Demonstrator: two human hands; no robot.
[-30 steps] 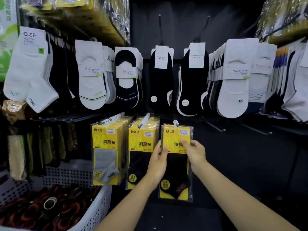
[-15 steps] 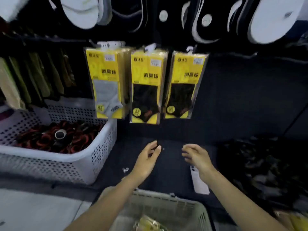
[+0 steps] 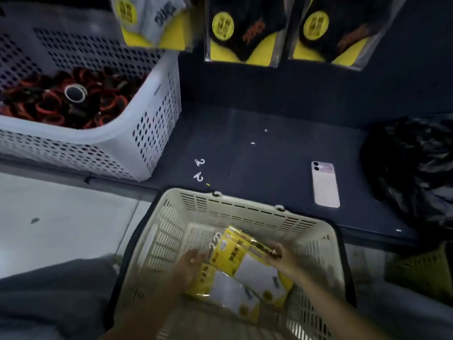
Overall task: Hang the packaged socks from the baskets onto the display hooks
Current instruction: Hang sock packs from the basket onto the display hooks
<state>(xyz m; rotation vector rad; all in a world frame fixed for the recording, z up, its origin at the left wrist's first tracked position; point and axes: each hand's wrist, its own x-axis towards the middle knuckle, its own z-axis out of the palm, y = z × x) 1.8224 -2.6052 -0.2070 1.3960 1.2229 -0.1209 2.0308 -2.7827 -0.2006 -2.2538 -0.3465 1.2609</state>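
A second ago both hands were up at the rack, settling a black-sock pack on its hook. That pack now hangs among the hanging packs (image 3: pixel 245 28) at the top edge of view, and the hands have dropped into the cream basket (image 3: pixel 245 207) on the floor. The right hand (image 3: pixel 282 257) has its grip closed on the header end of the top pack (image 3: pixel 241 260), fingers curled over its edge. The left hand (image 3: pixel 190 265) touches that pack's left side, but blur hides whether its grip is closed or loose. A second pack (image 3: pixel 228 289) lies beneath. One hanging looks finished and the next pickup is beginning; the top pack is still inside the basket.
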